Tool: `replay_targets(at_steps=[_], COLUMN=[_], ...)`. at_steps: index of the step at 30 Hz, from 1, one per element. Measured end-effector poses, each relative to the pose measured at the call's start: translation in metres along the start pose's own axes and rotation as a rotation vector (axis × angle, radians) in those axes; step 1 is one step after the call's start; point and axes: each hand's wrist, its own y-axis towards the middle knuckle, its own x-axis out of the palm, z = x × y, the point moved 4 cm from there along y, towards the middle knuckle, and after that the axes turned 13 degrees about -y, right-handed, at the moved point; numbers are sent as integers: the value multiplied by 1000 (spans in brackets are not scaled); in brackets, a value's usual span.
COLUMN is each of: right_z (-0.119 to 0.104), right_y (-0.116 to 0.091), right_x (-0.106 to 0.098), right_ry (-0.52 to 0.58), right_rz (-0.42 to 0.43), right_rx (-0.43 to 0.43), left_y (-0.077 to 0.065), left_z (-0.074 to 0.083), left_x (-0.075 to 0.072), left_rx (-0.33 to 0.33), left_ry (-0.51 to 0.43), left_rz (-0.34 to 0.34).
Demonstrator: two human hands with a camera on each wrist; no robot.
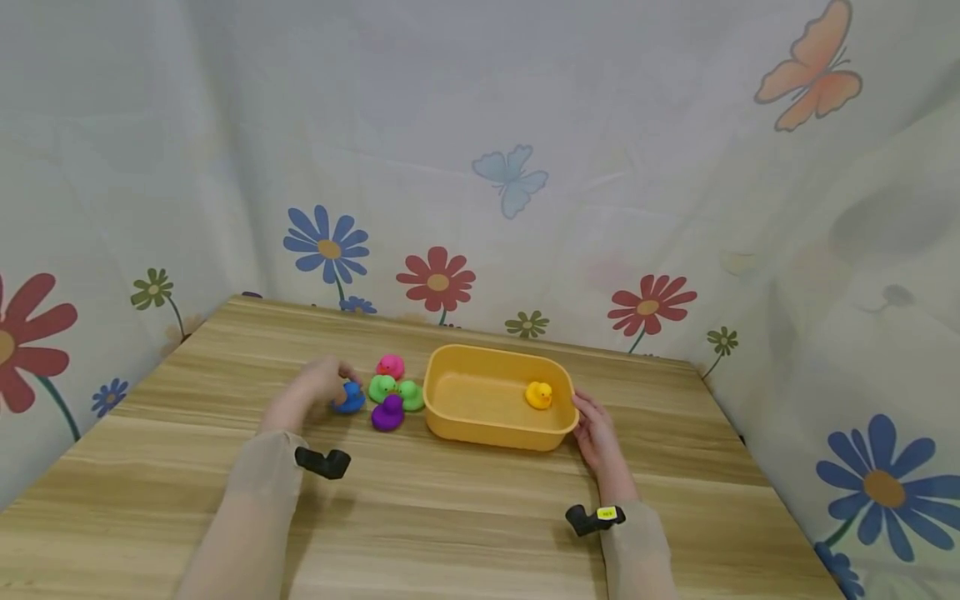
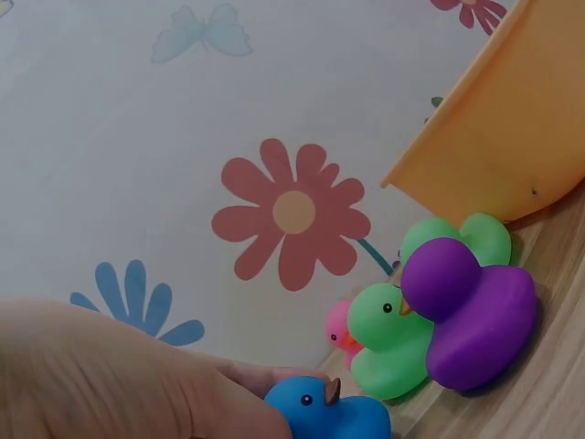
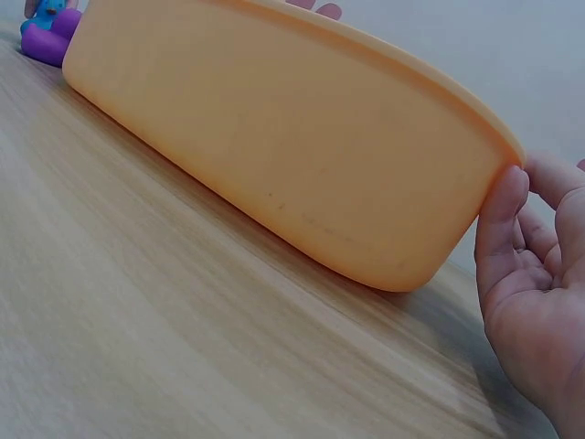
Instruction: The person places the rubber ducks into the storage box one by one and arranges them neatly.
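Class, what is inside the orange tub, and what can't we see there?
One yellow duck sits inside the orange tub, towards its right end, with bare floor beside it. The spot under the duck is covered, and the near wall's inner face is hidden.

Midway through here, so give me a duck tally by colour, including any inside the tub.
Green ducks: 2
Blue duck: 1
Pink duck: 1
Purple duck: 1
Yellow duck, in the tub: 1
Total: 6

The light is soft and a bit gray, with faint shadows on the table (image 1: 450,517). The pictures look slightly fuzzy.
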Motion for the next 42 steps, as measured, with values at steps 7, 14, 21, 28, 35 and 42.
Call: replay_targets(at_steps=[7,14,21,28,35,42], right_z=[-4,-4,-1,0,-2,-3], right_y=[0,1,-1,-1,1,2], right_x=[1,1,0,-2,0,2], right_ry=[26,-6,-3,-6,0,-7], right_rz=[17,28,42,47,41,25], right_rx=[40,51,64,71,76,74], left_y=[5,4,2,12,14,16], left_z=[-3,-6,-20,-34,-38,-45], left_x=[3,0,2,14,13,10], left_rx=[9,54,102,123,122,88], left_ry=[-46,-32,-88,-127,-146,-223], left_rz=[2,-30,-12,5,44,102])
